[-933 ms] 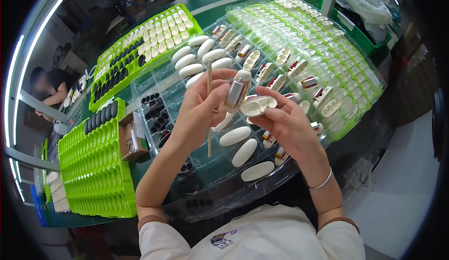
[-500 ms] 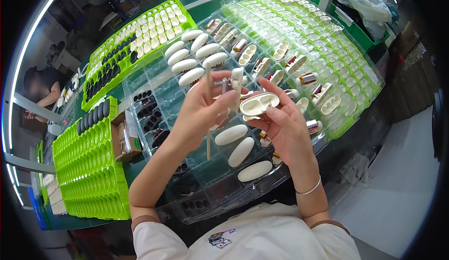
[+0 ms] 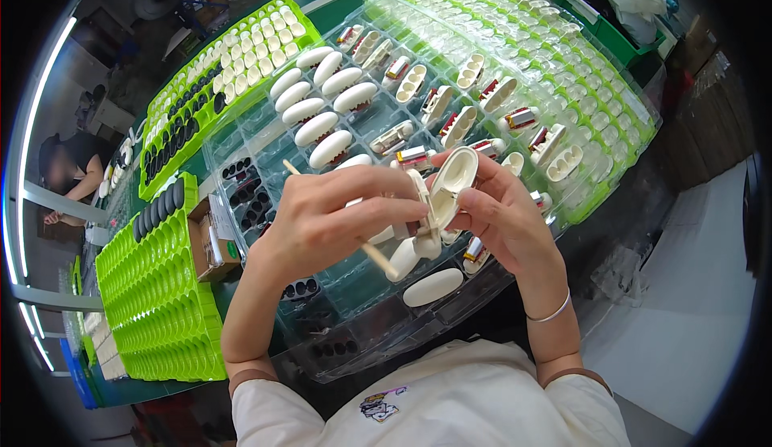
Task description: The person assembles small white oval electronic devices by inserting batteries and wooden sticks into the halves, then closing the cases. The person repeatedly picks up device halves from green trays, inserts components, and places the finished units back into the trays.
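My right hand (image 3: 511, 218) grips an open, cream-white oval case, its hollow lid (image 3: 457, 172) raised and tilted upward. From the other side my left hand (image 3: 338, 218) closes in, fingertips at a small white inner piece (image 3: 420, 198) against the case. Whether that piece sits inside the case is hidden by the fingers. A thin wooden stick (image 3: 379, 260) passes through my left hand, both ends sticking out. Below the hands lie closed white oval cases (image 3: 433, 287) in a clear compartment tray (image 3: 342, 290).
Further up the tray are white oval shells (image 3: 330, 149) and white inserts with silver-red parts (image 3: 520, 118). Green trays (image 3: 157, 294) stand left, one with black ovals (image 3: 167, 204). Clear blister trays (image 3: 515, 41) lie far right. A cardboard box (image 3: 211, 238) sits beside the tray; another person (image 3: 76, 170) is far left.
My left hand has turned over and brought the white inner piece to the case. The stick has swung from upright to slanting. My right hand has tipped the case more upright.
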Tool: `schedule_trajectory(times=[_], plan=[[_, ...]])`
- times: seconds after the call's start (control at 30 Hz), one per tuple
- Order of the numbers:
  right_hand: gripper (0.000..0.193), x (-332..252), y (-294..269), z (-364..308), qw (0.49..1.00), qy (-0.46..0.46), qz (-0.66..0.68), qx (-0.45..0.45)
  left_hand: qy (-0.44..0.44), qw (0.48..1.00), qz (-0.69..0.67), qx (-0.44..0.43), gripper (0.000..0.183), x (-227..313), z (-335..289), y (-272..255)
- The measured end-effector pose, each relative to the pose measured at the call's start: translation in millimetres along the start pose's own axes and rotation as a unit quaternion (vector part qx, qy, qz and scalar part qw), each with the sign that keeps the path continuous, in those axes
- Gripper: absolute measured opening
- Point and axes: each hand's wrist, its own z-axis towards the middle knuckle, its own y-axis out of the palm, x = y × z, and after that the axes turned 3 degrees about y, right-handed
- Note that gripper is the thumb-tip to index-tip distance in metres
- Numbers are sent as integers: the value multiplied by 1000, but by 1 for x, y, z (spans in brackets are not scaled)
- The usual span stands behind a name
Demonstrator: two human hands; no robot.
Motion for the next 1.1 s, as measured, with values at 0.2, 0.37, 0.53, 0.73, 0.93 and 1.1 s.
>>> schedule_trajectory(times=[0.2,0.37,0.53,0.73,0.93,1.1], plan=[[40,-9,-3,-5,995,17,-95,-40,99,994,52,-18,14,1,-1,-4],[40,-9,-1,-6,991,16,-130,-39,106,992,65,-23,14,4,-1,-4],[40,-6,-1,-4,989,27,-140,-38,101,993,62,-18,17,6,-3,-3],[40,-6,2,-5,989,30,-147,-18,105,991,80,-21,14,4,-3,-2],[39,0,5,-2,993,26,-112,-4,112,991,79,7,23,-1,-6,0],[39,13,7,1,999,14,-28,18,11,997,62,49,40,0,-4,9]])
